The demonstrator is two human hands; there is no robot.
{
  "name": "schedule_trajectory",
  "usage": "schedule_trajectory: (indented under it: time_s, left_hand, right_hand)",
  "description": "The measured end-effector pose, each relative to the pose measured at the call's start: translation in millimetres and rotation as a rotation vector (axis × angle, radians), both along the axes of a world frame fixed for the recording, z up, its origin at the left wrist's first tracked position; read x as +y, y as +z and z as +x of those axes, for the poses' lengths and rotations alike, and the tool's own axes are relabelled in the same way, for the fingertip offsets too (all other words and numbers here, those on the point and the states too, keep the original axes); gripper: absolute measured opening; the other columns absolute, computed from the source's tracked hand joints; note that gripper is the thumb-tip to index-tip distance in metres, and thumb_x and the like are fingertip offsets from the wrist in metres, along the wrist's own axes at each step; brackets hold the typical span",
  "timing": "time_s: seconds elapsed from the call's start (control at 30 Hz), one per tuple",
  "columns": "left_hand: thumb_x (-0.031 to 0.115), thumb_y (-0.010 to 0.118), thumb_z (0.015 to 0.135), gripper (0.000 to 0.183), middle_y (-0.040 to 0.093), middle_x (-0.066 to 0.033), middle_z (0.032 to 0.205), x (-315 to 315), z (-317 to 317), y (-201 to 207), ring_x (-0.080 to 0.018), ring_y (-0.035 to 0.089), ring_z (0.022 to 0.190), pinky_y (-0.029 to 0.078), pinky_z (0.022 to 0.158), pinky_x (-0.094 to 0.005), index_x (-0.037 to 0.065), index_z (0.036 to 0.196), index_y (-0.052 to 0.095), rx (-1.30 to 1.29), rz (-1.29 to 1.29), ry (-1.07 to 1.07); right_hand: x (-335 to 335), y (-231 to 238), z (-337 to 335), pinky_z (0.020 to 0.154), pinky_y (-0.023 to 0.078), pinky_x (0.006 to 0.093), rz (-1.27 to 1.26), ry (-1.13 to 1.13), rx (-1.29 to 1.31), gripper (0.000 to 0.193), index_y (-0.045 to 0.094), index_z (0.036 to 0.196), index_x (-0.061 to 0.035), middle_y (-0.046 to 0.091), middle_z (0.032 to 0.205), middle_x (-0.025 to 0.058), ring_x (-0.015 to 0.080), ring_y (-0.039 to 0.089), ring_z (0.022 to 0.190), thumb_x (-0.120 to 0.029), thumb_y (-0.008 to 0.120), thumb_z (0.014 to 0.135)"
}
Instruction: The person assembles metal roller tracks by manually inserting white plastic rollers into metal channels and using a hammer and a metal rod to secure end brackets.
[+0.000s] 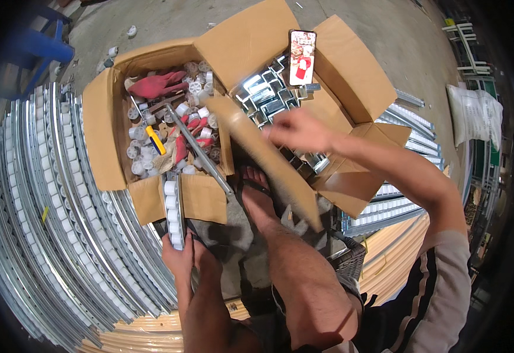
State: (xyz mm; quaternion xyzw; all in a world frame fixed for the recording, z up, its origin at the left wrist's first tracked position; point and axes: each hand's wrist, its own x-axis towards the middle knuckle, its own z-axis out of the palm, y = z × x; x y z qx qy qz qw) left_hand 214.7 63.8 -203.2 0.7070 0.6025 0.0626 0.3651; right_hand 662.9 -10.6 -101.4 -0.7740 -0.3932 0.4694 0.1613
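Note:
My left hand (177, 256) is closed round the lower end of a short metal roller track (173, 213) with white wheels in it. The track stands up in front of the near flap of the left cardboard box. Over the right box, my right hand (297, 129) is slightly blurred, its fingers curled together; what they hold, if anything, is hidden. Just beside it slants a blurred cardboard flap (271, 156). Shiny metal brackets (263, 94) lie in the right box beyond the hand.
White wheels (141, 162), a yellow-handled screwdriver (155, 140), a red glove (157, 85) and a metal bar (201, 152) occupy the left box. A lit phone (301, 57) leans at the right box's far side. Long roller tracks (62, 194) cover the left floor; a white sack (473, 116) sits right.

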Motion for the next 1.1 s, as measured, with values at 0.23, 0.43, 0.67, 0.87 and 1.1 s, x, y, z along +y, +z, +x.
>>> schedule_trajectory:
  time_s: [0.23, 0.43, 0.67, 0.87, 1.1]
  left_hand:
    - [0.027, 0.082, 0.081, 0.04, 0.072, -0.0181, 0.087, -0.6, -2.2, -5.7, -0.0281, 0.068, 0.077, 0.053, 0.073, -0.0395, 0.0, 0.104, 0.064, -0.022, 0.007, -0.02]
    - [0.026, 0.084, 0.079, 0.047, 0.072, -0.0214, 0.091, 1.0, -6.4, -3.6, -0.0352, 0.072, 0.085, 0.055, 0.078, -0.0415, -0.002, 0.111, 0.065, 0.027, -0.039, 0.004]
    - [0.028, 0.085, 0.078, 0.05, 0.072, -0.0223, 0.092, 1.6, -3.3, -0.8, -0.0365, 0.072, 0.087, 0.055, 0.078, -0.0423, -0.002, 0.112, 0.064, 0.038, -0.068, -0.009]
    - [0.034, 0.086, 0.076, 0.061, 0.068, -0.0232, 0.101, 11.1, 2.0, 8.5, -0.0409, 0.067, 0.095, 0.053, 0.082, -0.0449, -0.002, 0.118, 0.061, 0.046, -0.002, -0.139]
    - [0.039, 0.084, 0.079, 0.064, 0.065, -0.0226, 0.108, 41.1, 40.9, 19.2, -0.0431, 0.062, 0.103, 0.05, 0.086, -0.0476, 0.0, 0.123, 0.058, 0.049, 0.146, -0.292]
  right_hand:
    - [-38.8, -42.2, 97.8, 0.082, 0.056, 0.0444, 0.054, 0.347, -0.866, 0.029, 0.068, 0.098, -0.0034, 0.072, 0.095, 0.017, 0.035, 0.069, 0.092, -0.031, 0.062, 0.09]
    - [-36.1, -45.0, 88.3, 0.084, 0.054, 0.0467, -0.109, 0.139, -0.523, 0.034, 0.07, 0.109, -0.0067, 0.072, 0.102, 0.0189, 0.037, 0.068, 0.097, -0.034, 0.061, 0.091]
    - [-51.6, -33.1, 89.3, 0.078, 0.054, 0.0463, -0.08, 0.076, -0.62, 0.028, 0.067, 0.113, -0.0046, 0.071, 0.099, 0.0222, 0.038, 0.069, 0.088, -0.025, 0.056, 0.097]
    - [-107.8, 26.1, 116.7, 0.066, 0.053, 0.029, 0.04, -0.522, -0.132, 0.014, 0.06, 0.107, -0.0009, 0.072, 0.09, 0.0093, 0.0139, 0.067, 0.076, -0.012, 0.06, 0.098]
    - [-74.3, 117.2, 14.8, 0.084, 0.049, 0.0255, 0.379, -0.529, 0.106, 0.035, 0.059, 0.106, -0.0042, 0.066, 0.104, 0.0005, 0.0077, 0.06, 0.095, -0.01, 0.082, 0.082]
